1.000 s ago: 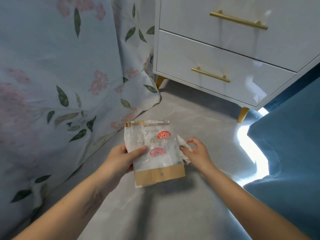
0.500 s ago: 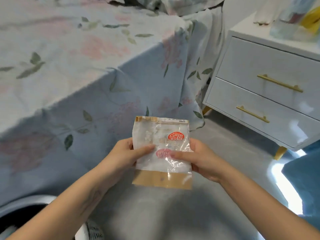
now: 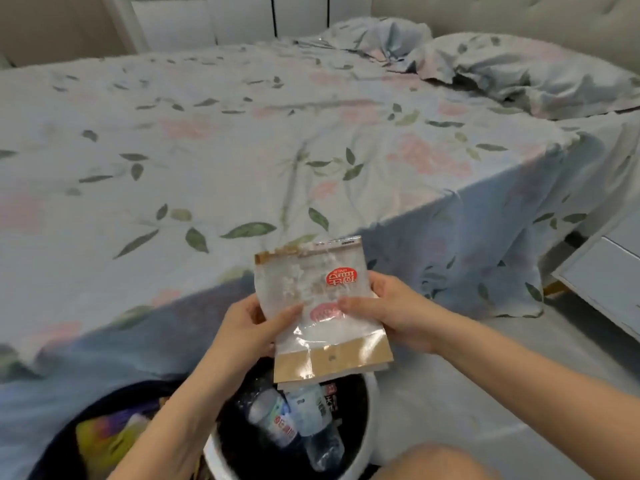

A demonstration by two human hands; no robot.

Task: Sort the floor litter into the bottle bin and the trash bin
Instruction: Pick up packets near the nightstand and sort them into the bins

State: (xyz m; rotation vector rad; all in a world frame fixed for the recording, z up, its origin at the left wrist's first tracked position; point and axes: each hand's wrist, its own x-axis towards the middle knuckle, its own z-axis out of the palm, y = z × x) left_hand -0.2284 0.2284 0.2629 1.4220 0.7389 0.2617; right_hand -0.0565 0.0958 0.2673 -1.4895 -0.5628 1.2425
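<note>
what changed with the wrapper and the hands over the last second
The right hand, which only touched the snack wrapper's edge a second ago, closed its grip on it. The view swung up from the floor by the nightstand: the wrapper is now held above the white bin holding plastic bottles. The left hand kept its grip throughout.

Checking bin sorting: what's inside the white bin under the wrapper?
The white bin holds clear plastic bottles on a black liner. The snack wrapper, held by the left hand and right hand, and the left forearm cover part of the opening.
</note>
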